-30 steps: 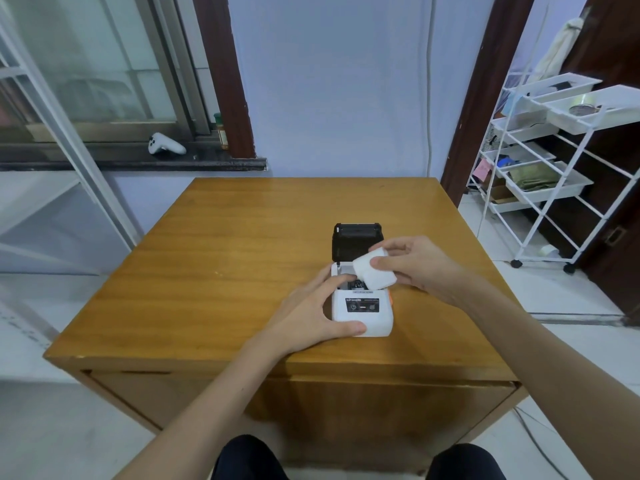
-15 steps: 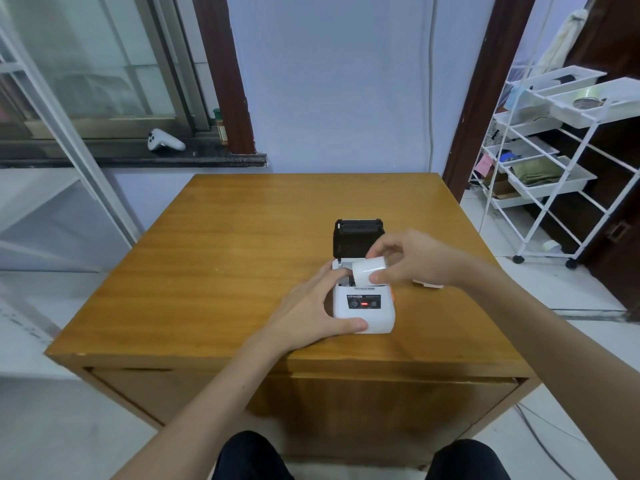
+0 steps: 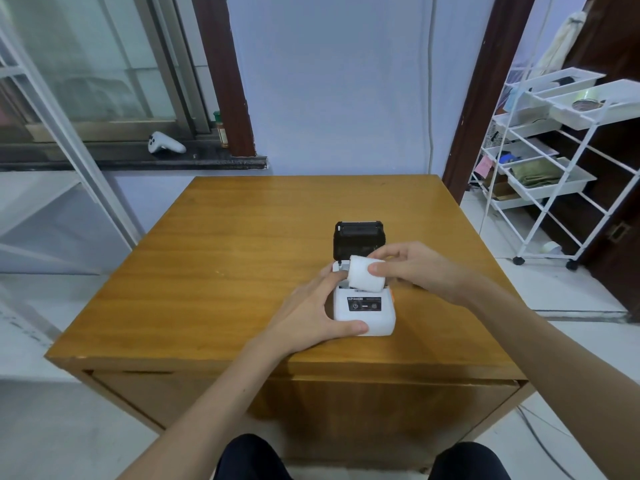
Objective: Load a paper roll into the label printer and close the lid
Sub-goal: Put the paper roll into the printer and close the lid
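A small white label printer point(image 3: 365, 315) sits near the front of the wooden table point(image 3: 242, 258), its black lid point(image 3: 358, 239) standing open at the back. My left hand point(image 3: 311, 313) grips the printer's left side, thumb along its front edge. My right hand point(image 3: 420, 270) holds a white paper roll point(image 3: 363, 278) lying on its side just above the open paper bay, slightly tilted. The bay's inside is mostly hidden by the roll and my fingers.
A white wire shelf cart point(image 3: 554, 161) with trays stands on the floor to the right. A white game controller point(image 3: 164, 143) and a small bottle point(image 3: 221, 131) rest on the window ledge at the back left. Dark door frames flank the wall.
My right hand has brought the paper roll lower and turned it sideways over the printer's open bay. My left hand has stayed on the printer.
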